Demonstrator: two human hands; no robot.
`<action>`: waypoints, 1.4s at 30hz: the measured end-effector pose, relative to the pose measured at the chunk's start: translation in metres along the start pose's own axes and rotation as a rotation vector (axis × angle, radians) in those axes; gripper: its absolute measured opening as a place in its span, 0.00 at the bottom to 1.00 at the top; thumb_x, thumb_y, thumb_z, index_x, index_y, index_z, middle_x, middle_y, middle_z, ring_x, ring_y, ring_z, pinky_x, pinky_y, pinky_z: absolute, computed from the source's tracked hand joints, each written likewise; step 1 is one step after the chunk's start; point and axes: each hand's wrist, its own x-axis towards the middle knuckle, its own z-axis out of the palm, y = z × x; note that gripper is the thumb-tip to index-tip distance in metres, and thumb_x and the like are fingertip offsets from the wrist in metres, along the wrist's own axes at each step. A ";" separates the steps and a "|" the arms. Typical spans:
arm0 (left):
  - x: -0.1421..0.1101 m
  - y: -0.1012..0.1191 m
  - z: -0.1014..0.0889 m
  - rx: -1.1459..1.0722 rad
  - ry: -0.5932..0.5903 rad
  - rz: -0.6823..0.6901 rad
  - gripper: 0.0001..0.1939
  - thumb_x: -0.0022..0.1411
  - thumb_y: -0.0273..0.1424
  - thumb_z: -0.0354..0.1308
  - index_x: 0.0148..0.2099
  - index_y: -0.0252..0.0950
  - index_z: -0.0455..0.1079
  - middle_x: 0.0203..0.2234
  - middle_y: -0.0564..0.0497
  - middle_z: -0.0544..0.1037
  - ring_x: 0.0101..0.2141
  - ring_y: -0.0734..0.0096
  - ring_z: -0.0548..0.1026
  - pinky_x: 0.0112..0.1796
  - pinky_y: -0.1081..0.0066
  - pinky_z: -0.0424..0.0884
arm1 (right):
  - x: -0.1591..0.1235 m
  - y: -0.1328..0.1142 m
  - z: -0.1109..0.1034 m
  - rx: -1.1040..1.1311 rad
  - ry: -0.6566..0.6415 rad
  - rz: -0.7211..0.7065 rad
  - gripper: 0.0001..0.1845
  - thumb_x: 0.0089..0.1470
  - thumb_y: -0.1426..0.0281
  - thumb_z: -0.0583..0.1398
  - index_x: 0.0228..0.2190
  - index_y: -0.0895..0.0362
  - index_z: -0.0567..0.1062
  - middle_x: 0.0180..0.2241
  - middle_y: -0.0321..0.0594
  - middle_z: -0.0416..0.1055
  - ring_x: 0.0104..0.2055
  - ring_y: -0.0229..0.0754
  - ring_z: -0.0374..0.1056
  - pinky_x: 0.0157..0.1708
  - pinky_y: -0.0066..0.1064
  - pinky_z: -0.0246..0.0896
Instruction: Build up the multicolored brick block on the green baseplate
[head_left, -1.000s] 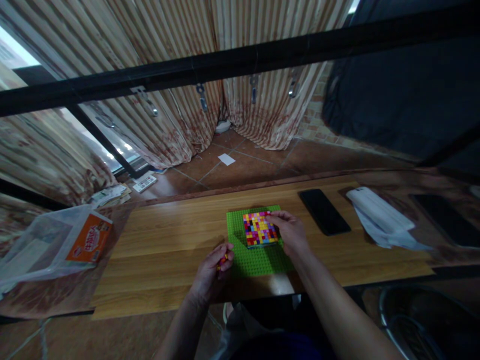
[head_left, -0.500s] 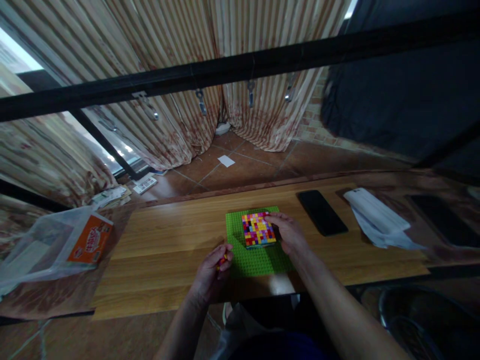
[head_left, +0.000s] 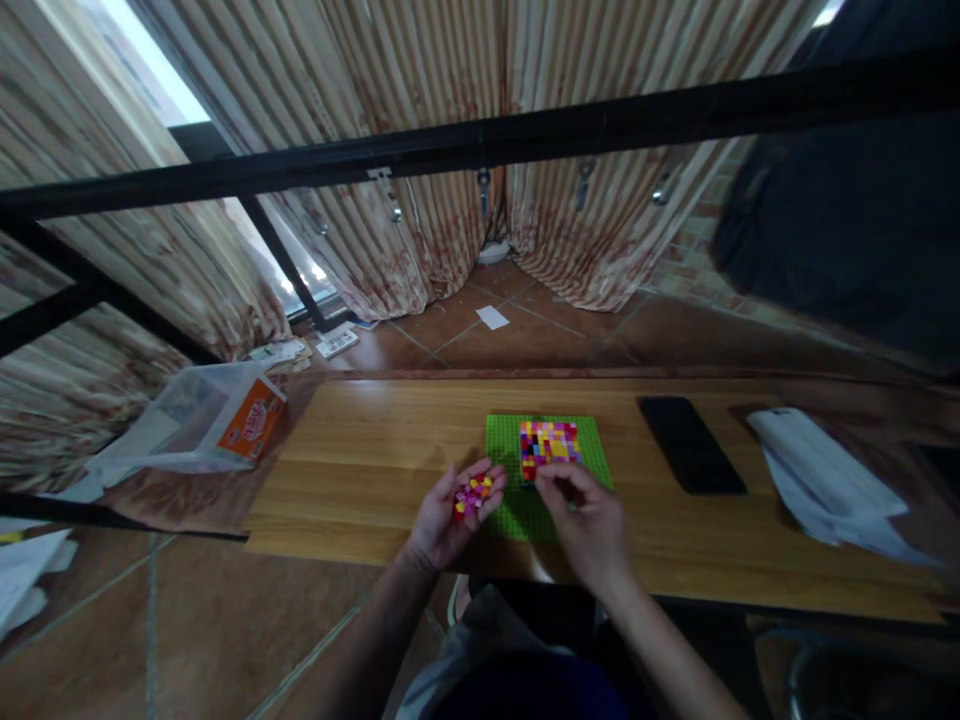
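Left hand (head_left: 444, 518) has opened since the previous frames: it was curled around its contents, now palm up, fingers spread. Small loose bricks (head_left: 472, 493), pink, yellow and red among them, rest in the palm, not gripped. Right hand (head_left: 596, 530) has shifted from the far right corner of the multicoloured brick block (head_left: 550, 445) to its near edge. Thumb and index finger are pinched together there; cannot tell if a brick is between them or if they touch the block.

Block sits on the far part of the green studded baseplate (head_left: 525, 522), which lies on the wooden counter (head_left: 360, 455). Left hand is just beside the baseplate's near left side. As a judgement, the change leaves the loose bricks exposed and sortable by colour, within easy reach of the right hand; block placement on the baseplate looks unaffected.

Right of the baseplate: black phone (head_left: 691, 445), then a white packet (head_left: 829, 470). Far left: clear plastic bin (head_left: 180, 420) with orange label (head_left: 253, 420).
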 end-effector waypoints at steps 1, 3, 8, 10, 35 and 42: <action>0.000 0.000 0.000 -0.004 -0.018 -0.002 0.22 0.69 0.39 0.46 0.53 0.26 0.68 0.47 0.35 0.76 0.47 0.62 0.77 0.46 0.67 0.74 | -0.006 -0.003 0.007 -0.057 -0.086 -0.042 0.08 0.56 0.65 0.58 0.34 0.52 0.77 0.35 0.38 0.76 0.36 0.40 0.71 0.38 0.32 0.65; -0.001 0.001 -0.001 -0.009 -0.041 0.000 0.24 0.70 0.41 0.44 0.53 0.25 0.68 0.48 0.35 0.75 0.47 0.62 0.77 0.46 0.69 0.73 | -0.015 -0.004 0.020 -0.149 -0.208 -0.110 0.10 0.58 0.69 0.55 0.36 0.52 0.77 0.36 0.39 0.75 0.39 0.40 0.71 0.41 0.33 0.65; -0.001 0.002 -0.002 -0.050 -0.095 -0.022 0.26 0.69 0.43 0.43 0.55 0.26 0.67 0.48 0.35 0.75 0.48 0.62 0.75 0.43 0.71 0.73 | -0.021 0.008 0.046 -0.410 -0.269 -0.158 0.12 0.59 0.70 0.53 0.40 0.54 0.76 0.39 0.43 0.74 0.42 0.45 0.70 0.43 0.36 0.65; -0.001 0.002 -0.004 -0.071 -0.122 -0.034 0.27 0.69 0.44 0.44 0.55 0.26 0.67 0.49 0.35 0.75 0.49 0.62 0.75 0.42 0.72 0.73 | -0.020 0.012 0.053 -0.512 -0.244 -0.163 0.11 0.58 0.69 0.55 0.41 0.55 0.75 0.40 0.44 0.74 0.43 0.46 0.70 0.43 0.37 0.64; 0.000 0.001 -0.006 -0.131 -0.136 0.005 0.26 0.69 0.42 0.44 0.56 0.27 0.66 0.52 0.36 0.73 0.50 0.62 0.74 0.49 0.71 0.70 | -0.018 0.021 0.067 -0.655 -0.235 -0.261 0.13 0.61 0.69 0.52 0.40 0.55 0.76 0.42 0.44 0.74 0.45 0.43 0.71 0.42 0.32 0.65; -0.001 -0.001 -0.008 -0.126 -0.128 0.001 0.26 0.69 0.42 0.44 0.59 0.26 0.63 0.49 0.36 0.76 0.47 0.62 0.76 0.45 0.70 0.72 | -0.020 -0.006 0.044 -0.253 -0.208 -0.127 0.11 0.58 0.65 0.55 0.38 0.54 0.76 0.39 0.40 0.77 0.40 0.41 0.73 0.42 0.32 0.67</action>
